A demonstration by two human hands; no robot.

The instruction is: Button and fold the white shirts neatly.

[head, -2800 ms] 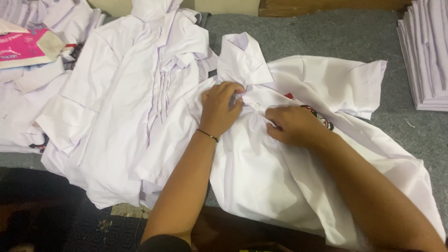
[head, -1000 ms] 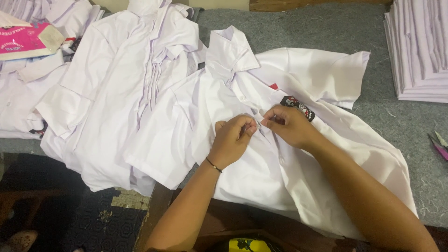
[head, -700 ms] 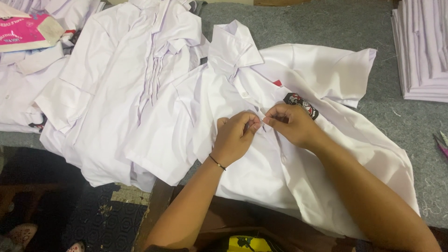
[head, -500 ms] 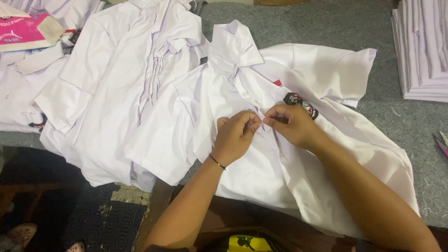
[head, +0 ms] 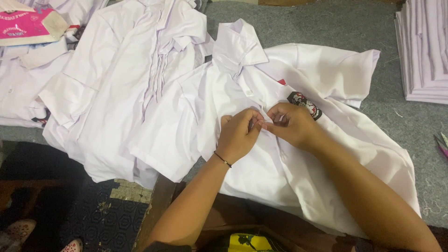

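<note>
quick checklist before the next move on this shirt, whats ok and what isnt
1. Both hands on the placket: left hand and right hand pinch the shirt front at mid chest: ok.
2. Button through its hole: hidden by the fingers: cannot tell.
3. Collar lying flat at the top: ok.
4. Shirt flat on the table: lower hem hangs over the near edge, cloth wrinkled: not ok.
5. Clear of the pile on the left: left sleeve overlaps it: not ok.
</note>
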